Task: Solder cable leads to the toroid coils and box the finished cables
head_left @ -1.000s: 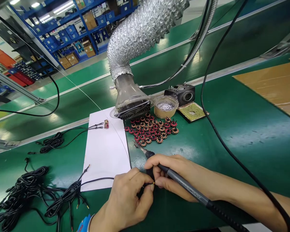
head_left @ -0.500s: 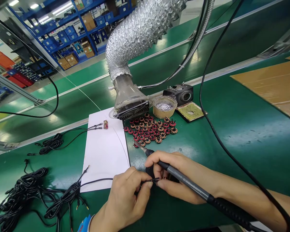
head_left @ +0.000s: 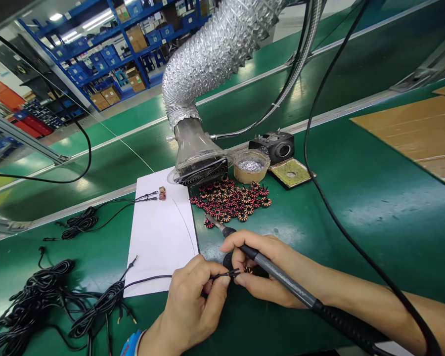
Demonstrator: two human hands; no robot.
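My left hand [head_left: 193, 301] pinches the end of a black cable [head_left: 148, 280] between thumb and fingers. Close against it, my right hand [head_left: 261, 269] is closed around a soldering iron [head_left: 282, 277], whose tip points up and left at a pile of small toroidal coils [head_left: 230, 198] wound in red and copper. Those same right-hand fingers also hold one small coil [head_left: 248, 270], mostly hidden, at the cable's end. Under the cable lies a white sheet [head_left: 159, 237]. On it rest two coils [head_left: 162, 193] joined to cable leads.
Bundled black cables [head_left: 33, 301] lie at left. A fume extractor nozzle [head_left: 200, 165] hangs over the pile. Behind are a solder-filled bowl [head_left: 251, 165], a yellow sponge tray [head_left: 292, 172] and a black iron stand [head_left: 276, 147]. Cardboard [head_left: 411, 133] lies right; a loose cord [head_left: 319, 193] crosses in front.
Both hands have shifted very slightly left, keeping their grips. The coil between the right fingers shows a little more. The view has tilted slightly.
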